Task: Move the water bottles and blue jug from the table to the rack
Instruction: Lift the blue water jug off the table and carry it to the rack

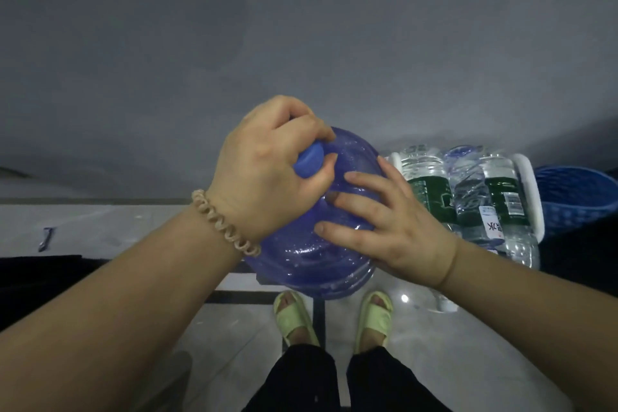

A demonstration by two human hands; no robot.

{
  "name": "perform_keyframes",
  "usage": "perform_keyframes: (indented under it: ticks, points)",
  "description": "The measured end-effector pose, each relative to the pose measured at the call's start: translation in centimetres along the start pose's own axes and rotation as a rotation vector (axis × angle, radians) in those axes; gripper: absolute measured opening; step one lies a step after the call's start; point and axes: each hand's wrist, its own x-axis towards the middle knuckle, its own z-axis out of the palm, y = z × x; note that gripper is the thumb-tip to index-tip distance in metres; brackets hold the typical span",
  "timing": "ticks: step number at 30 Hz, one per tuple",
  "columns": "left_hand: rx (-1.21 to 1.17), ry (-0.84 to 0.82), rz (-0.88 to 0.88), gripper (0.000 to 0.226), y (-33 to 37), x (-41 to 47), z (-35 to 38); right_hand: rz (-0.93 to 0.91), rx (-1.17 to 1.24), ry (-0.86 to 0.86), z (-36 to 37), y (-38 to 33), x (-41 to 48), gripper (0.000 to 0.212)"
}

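1. Left hand (267,164) grips the cap (309,162) of the blue jug (311,257), probably to lift.
2. Right hand (398,231), fingers spread, steadies its shoulder.
3. Water bottles (468,197) sit right of this grip, in the white rack (531,197).

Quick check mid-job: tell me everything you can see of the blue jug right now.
The blue jug is translucent blue plastic, speckled with droplets, with ribbed rings round its body and a solid blue cap on the neck. It is tilted, neck up and to the left. The left hand grips the capped neck; the right hand presses flat on its shoulder, fingers spread. Whether its base rests on anything is hidden.
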Motion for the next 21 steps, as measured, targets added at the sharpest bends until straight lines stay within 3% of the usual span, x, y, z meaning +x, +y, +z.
perform_keyframes:
  ticks: [21]
  points:
    - [0.030,-0.053,0.016,0.013,-6.6,0.3,4.7,0.018,-0.003,0.124,8.7,3.4,-0.1,0.023]
